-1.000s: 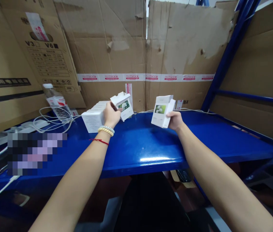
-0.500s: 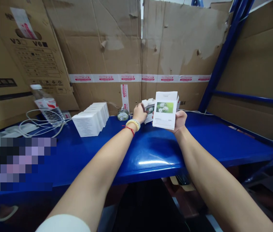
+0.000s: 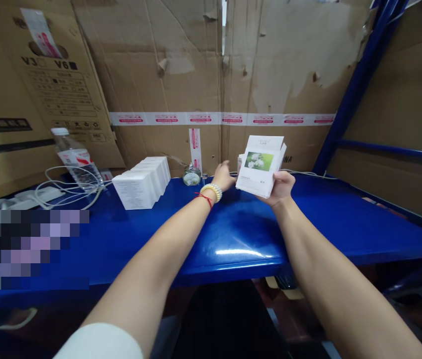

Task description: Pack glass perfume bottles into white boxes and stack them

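Observation:
My right hand grips a white carton printed with white flowers on green. The carton is tilted, its top panel standing up. A sliver of another white box shows behind its left edge; most of that one is hidden. Just left of the carton, my left hand has its fingers apart and nothing visible in them. Beaded bracelets and a red cord circle that wrist. A round glass bottle stands to the left of this hand, with a small clear item beside it.
A row of white boxes stands left on the blue shelf. Further left are a water bottle, looped white cable and a power strip. Cardboard walls the back; a blue post rises at right.
My left hand has come away from the white box behind and its fingers have spread. The carton in my right hand has shifted slightly right and tilted; the view has moved slightly too.

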Motion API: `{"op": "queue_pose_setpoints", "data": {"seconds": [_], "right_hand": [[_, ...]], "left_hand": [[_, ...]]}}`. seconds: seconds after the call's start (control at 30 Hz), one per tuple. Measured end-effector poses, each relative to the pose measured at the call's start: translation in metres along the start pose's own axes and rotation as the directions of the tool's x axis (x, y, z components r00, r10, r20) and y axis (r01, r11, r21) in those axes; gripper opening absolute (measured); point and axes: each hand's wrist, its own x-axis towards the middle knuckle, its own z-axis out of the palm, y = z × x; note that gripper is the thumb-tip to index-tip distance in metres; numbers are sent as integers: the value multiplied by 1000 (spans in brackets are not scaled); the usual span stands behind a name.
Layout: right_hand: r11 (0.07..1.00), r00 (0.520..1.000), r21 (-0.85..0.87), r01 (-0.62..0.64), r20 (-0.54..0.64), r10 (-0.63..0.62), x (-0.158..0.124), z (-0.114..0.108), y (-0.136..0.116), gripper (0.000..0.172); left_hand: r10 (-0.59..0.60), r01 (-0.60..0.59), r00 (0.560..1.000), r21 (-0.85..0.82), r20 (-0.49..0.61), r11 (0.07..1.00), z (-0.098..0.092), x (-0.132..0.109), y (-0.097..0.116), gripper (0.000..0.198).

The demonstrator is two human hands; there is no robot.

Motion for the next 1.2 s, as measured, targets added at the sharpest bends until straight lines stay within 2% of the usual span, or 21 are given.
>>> {"op": "queue_pose_setpoints", "data": {"seconds": [0.1, 0.17, 0.2, 0.27, 0.33, 0.4, 0.47, 0.57, 0.67, 0.7, 0.8, 0.9, 0.97, 1.03, 1.13, 1.2], "right_hand": [[996, 985, 39, -78, 155, 71, 4, 5, 9, 61], [993, 964, 15, -119, 239, 112, 6, 13, 19, 62], [993, 963, -15, -114, 245, 114, 7, 19, 24, 66], [994, 975, -89, -69, 206, 87, 8, 34, 36, 77], [989, 980, -145, -13, 195, 41, 7, 51, 44, 86], [985, 966, -167, 41, 257, 4, 5, 69, 49, 91], [981, 943, -162, 103, 330, -44, 5, 83, 51, 93], [968, 933, -223, 117, 360, -30, 10, 93, 53, 98], [961, 939, -275, 20, 335, 76, 20, 97, 59, 103], [965, 934, -262, -11, 341, 103, 23, 99, 63, 103], [977, 911, -212, -14, 399, 100, 26, 109, 72, 95], [958, 913, -281, 63, 405, 59, 25, 114, 77, 85], [894, 939, -434, 113, 340, 47, 26, 111, 76, 77], [760, 963, -632, 149, 267, 34, 29, 105, 75, 66], [510, 977, -846, 156, 208, 46, 38, 97, 72, 52], [390, 979, -910, 143, 188, 79, 44, 97, 70, 50]], "left_hand": [[-36, 36, 999, -4, -8, 999, -37, -17, -12, 55], [-128, 137, 990, -177, 66, 975, -62, -32, -19, 47], [-156, 192, 976, -273, 149, 943, -73, -40, -21, 45], [-142, 241, 956, -408, 257, 881, -91, -58, -24, 49], [-111, 230, 955, -452, 276, 862, -102, -72, -25, 65], [-62, 180, 964, -465, 258, 867, -109, -80, -23, 80], [-35, 139, 971, -439, 238, 888, -116, -81, -20, 86], [-75, 125, 987, -378, 145, 917, -129, -74, -18, 73], [-189, 170, 982, -364, -18, 916, -141, -68, -20, 66], [-203, 174, 978, -362, -43, 916, -143, -68, -21, 66], [-138, 124, 990, -300, -27, 946, -142, -69, -24, 65], [-123, 114, 985, -77, -119, 990, -140, -69, -24, 55], [-132, 162, 965, 119, -228, 980, -142, -69, -21, 45], [-128, 208, 942, 243, -311, 947, -145, -69, -17, 37], [-114, 255, 901, 297, -419, 920, -147, -70, -12, 36], [-82, 252, 881, 316, -465, 914, -147, -71, -11, 40]]}}
